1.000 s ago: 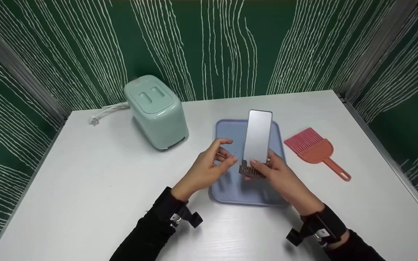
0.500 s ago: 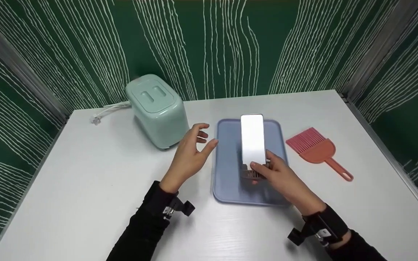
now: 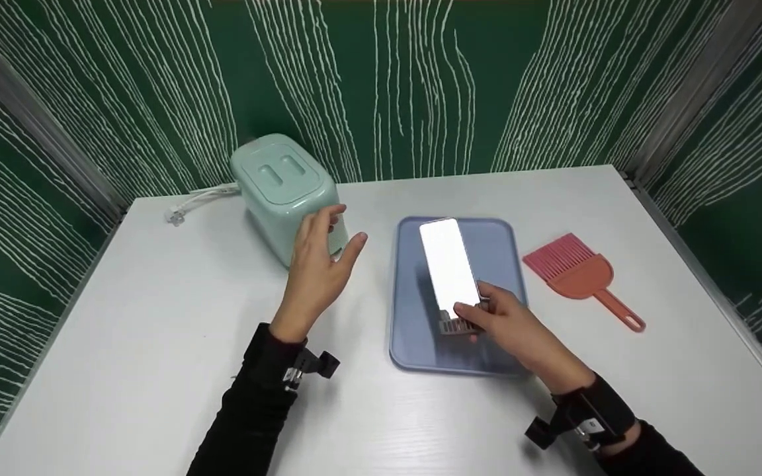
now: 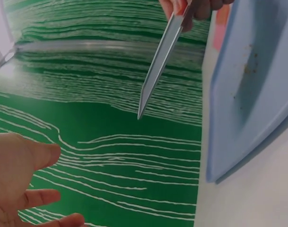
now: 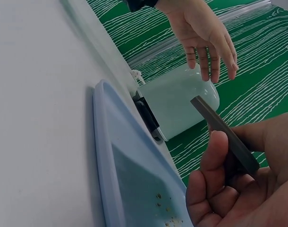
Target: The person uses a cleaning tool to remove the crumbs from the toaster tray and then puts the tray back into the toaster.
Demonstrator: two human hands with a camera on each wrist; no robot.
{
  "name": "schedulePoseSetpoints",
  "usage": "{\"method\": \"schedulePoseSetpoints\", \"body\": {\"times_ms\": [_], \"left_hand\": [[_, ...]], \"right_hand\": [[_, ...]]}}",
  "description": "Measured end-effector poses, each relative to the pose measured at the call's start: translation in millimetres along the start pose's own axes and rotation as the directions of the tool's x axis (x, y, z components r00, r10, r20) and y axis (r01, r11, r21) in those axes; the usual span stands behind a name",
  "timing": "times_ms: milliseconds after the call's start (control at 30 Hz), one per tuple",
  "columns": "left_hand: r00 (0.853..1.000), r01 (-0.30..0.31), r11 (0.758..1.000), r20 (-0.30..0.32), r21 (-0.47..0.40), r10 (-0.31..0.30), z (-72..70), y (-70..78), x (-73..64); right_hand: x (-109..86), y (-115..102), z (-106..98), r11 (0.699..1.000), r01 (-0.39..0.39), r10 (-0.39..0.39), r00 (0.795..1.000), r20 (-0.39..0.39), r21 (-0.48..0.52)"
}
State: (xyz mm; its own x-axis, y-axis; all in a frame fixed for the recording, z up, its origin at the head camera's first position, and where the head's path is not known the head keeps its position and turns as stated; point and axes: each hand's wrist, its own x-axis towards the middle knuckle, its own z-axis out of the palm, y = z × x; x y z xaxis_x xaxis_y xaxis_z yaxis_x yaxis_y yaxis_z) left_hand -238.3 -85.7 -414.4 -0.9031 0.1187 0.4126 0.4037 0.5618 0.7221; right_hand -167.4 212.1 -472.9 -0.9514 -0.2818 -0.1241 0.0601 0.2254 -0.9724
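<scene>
My right hand (image 3: 510, 327) pinches the slotted brown end of a toaster crumb tray (image 3: 448, 264), a long shiny metal plate, between thumb and fingers. The plate is held tilted above a blue serving tray (image 3: 414, 354). Small brown crumbs (image 4: 248, 66) lie on that tray's surface in the left wrist view. My left hand (image 3: 318, 274), fingers spread and holding nothing, is raised in front of a mint-green toaster (image 3: 282, 178). It covers part of the toaster's near end in the head view; whether they touch, I cannot tell.
To the right of the blue tray lies an orange brush (image 3: 579, 274) with pink bristles. A white power cord with a plug (image 3: 176, 215) runs out behind the toaster. Green walls (image 3: 421, 86) with white streaks enclose the white table (image 3: 156, 344).
My left hand has moved away from the crumb tray, left towards the toaster, its fingers spreading. The crumb tray's far end has swung left and lower in my right hand.
</scene>
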Motion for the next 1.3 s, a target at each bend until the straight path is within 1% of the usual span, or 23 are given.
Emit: {"method": "schedulePoseSetpoints", "body": {"times_ms": [133,300,400,500,600,667,800,867,1000,1133,1300], "left_hand": [[0.997,-0.020,0.999,-0.068,0.029,0.022,-5.8,-2.7,2.8],[0.990,-0.030,0.997,-0.135,0.077,0.041,-13.6,-6.2,4.4],[0.983,-0.047,0.993,-0.172,0.109,0.065,-17.7,-8.7,6.5],[0.972,-0.067,0.987,-0.213,0.149,0.099,-20.3,-12.3,9.8],[0.964,-0.064,0.981,-0.241,0.185,0.108,-21.0,-15.8,12.7],[0.963,-0.055,0.978,-0.249,0.202,0.105,-20.9,-18.7,13.9],[0.964,-0.027,0.974,-0.251,0.226,0.085,-21.4,-24.8,15.8],[0.966,-0.016,0.971,-0.248,0.237,0.077,-22.4,-28.3,16.9],[0.972,0.006,0.967,-0.231,0.253,0.054,-24.1,-35.1,18.8],[0.978,0.024,0.968,-0.208,0.249,0.029,-24.2,-41.7,21.2],[0.982,0.030,0.971,-0.188,0.237,0.016,-22.4,-50.7,24.1]], "right_hand": [[-0.1,-1,1,1.000,0.011,-0.011,1.000,0.012,-0.015],[1.0,-4,3,1.000,-0.010,0.010,1.000,0.020,-0.004],[2.3,-6,5,1.000,-0.023,0.022,0.999,0.027,0.009],[4.6,-6,7,0.999,-0.037,0.036,0.999,0.036,0.008],[7.2,-7,9,0.998,-0.052,0.051,0.998,0.047,0.022],[9.2,-7,11,0.998,-0.063,0.061,0.997,0.056,0.030],[13.2,-9,15,0.996,-0.084,0.081,0.994,0.072,0.037],[15.9,-10,18,0.995,-0.094,0.092,0.993,0.073,0.024],[22.2,-11,23,0.995,-0.101,0.100,0.991,0.088,0.002],[27.9,-12,28,0.992,-0.128,0.127,0.985,0.119,0.001],[34.4,-14,36,0.985,-0.172,0.170,0.974,0.150,0.003]]}}
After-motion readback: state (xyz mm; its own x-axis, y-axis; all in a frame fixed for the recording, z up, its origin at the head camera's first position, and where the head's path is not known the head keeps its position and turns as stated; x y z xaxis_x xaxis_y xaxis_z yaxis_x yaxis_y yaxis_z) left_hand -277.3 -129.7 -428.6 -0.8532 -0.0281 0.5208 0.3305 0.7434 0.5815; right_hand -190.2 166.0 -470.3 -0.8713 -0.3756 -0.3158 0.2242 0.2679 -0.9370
